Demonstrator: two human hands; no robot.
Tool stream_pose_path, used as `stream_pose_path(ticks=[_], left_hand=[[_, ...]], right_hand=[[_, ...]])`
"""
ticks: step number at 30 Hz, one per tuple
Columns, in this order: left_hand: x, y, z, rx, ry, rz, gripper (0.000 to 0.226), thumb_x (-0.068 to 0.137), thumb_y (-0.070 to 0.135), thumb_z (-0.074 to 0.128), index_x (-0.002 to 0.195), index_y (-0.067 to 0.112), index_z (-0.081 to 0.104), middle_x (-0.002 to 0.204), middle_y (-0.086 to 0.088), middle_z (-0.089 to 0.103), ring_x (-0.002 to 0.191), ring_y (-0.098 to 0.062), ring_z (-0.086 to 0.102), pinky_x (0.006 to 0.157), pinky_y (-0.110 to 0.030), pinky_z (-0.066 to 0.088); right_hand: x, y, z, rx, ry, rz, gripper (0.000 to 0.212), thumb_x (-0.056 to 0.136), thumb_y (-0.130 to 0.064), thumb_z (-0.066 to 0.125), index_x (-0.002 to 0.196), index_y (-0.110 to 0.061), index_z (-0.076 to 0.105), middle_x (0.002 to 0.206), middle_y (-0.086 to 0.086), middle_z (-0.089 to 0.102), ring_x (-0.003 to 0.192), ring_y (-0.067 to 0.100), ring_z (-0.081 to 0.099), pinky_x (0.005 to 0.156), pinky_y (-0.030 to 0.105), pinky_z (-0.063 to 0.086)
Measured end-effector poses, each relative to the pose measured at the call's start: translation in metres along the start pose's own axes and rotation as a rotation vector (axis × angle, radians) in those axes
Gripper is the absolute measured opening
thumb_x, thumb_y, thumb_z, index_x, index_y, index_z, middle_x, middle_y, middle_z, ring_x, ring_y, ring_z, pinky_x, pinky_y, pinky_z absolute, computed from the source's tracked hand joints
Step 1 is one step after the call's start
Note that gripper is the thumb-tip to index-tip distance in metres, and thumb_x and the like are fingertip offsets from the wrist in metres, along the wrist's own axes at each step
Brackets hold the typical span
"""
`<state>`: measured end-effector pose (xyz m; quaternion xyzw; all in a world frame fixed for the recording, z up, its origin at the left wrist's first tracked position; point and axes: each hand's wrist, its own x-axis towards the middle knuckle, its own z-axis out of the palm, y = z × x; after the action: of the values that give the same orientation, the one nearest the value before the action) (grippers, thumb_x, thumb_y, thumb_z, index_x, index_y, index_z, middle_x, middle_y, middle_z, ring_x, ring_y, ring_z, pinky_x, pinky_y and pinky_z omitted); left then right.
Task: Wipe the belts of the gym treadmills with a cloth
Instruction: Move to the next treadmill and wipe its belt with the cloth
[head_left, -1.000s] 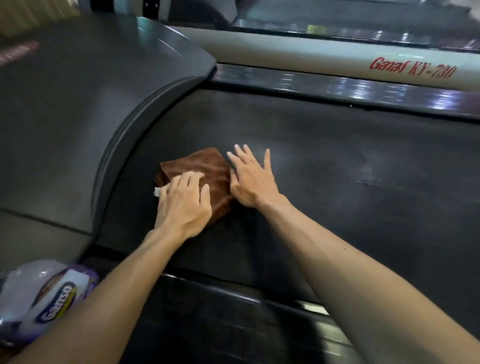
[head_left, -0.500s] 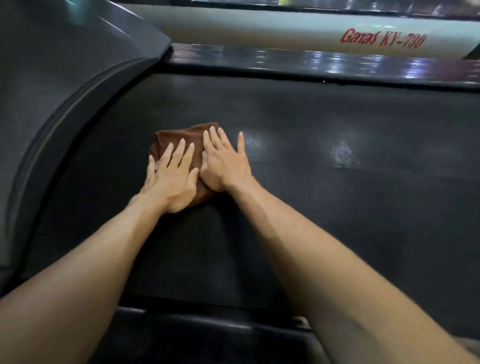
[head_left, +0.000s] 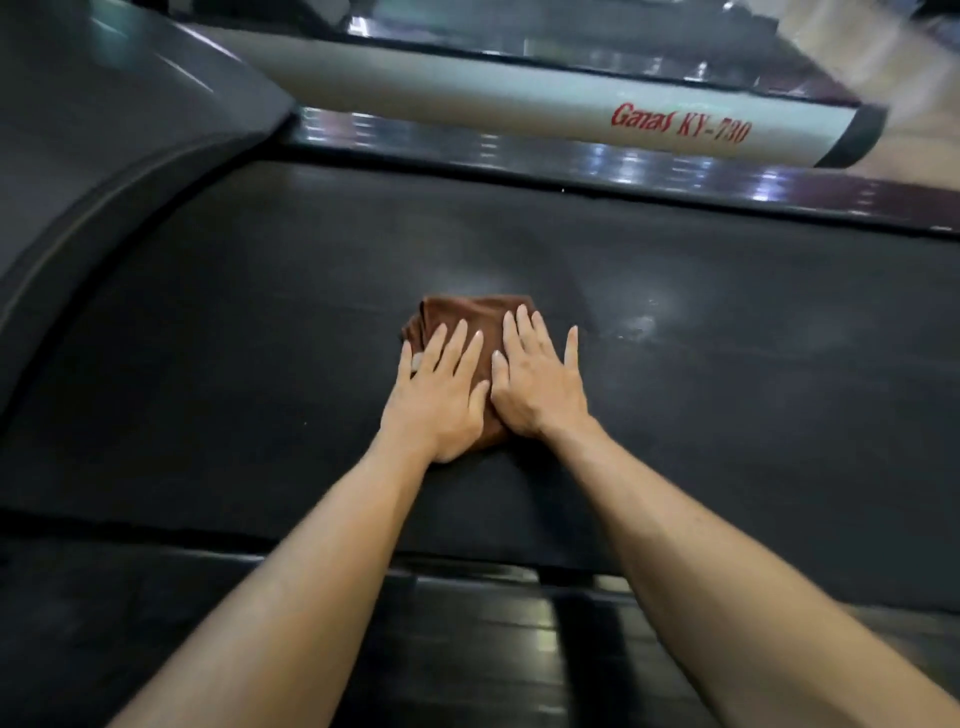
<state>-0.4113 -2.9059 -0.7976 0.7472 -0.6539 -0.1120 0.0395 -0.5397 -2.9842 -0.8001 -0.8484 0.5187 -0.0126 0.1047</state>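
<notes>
A folded brown cloth (head_left: 467, 314) lies on the black treadmill belt (head_left: 727, 405), near its middle. My left hand (head_left: 441, 395) presses flat on the cloth's left half, fingers straight and spread. Beside it, my right hand (head_left: 537, 387) presses flat on the cloth's right half, its outer fingers reaching onto the belt. The two hands touch at the thumbs and cover most of the cloth; only its far edge shows. A damp sheen marks the belt to the right of the cloth.
The grey motor cover (head_left: 119, 156) curves along the belt's left end. A glossy side rail (head_left: 571, 161) and a pale frame tube (head_left: 519, 104) with red lettering run along the far side. A dark ribbed side rail (head_left: 467, 649) lies along the near edge.
Both hands have slid the cloth to the right along the belt, away from the motor cover. My left hand's fingers went from curled to flat.
</notes>
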Motion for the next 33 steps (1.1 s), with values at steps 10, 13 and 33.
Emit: stream_pose_path(ticks=[10,13,33], left_hand=[[-0.111,0.086,-0.002,0.181,-0.155,-0.04,0.063,0.108,0.053,0.012,0.162,0.033,-0.013,0.17,0.005,-0.02,0.157,-0.019,-0.015,0.125,-0.058,-0.004],[-0.108,0.085,-0.001,0.163,-0.19,-0.032,0.062,0.108,0.053,0.011,0.16,0.034,-0.017,0.169,0.006,-0.024,0.157,-0.019,-0.018,0.124,-0.059,-0.006],[-0.035,0.235,0.041,0.074,-0.078,0.278,0.063,0.108,0.051,0.017,0.164,0.031,-0.006,0.171,0.005,-0.014,0.158,-0.017,-0.014,0.126,-0.053,-0.01]], right_hand=[[-0.141,0.033,-0.009,0.034,-0.027,0.055,0.062,0.111,-0.038,0.015,0.167,-0.018,-0.002,0.174,0.0,-0.01,0.159,0.015,-0.014,0.125,0.057,-0.014],[-0.141,0.033,-0.01,0.039,-0.037,0.062,0.062,0.111,-0.037,0.014,0.166,-0.017,-0.003,0.174,0.001,-0.01,0.16,0.016,-0.013,0.125,0.058,-0.014],[-0.17,0.211,-0.039,0.022,0.022,0.286,0.062,0.11,-0.036,0.016,0.167,-0.018,-0.002,0.175,-0.003,-0.007,0.16,0.016,-0.01,0.124,0.061,-0.016]])
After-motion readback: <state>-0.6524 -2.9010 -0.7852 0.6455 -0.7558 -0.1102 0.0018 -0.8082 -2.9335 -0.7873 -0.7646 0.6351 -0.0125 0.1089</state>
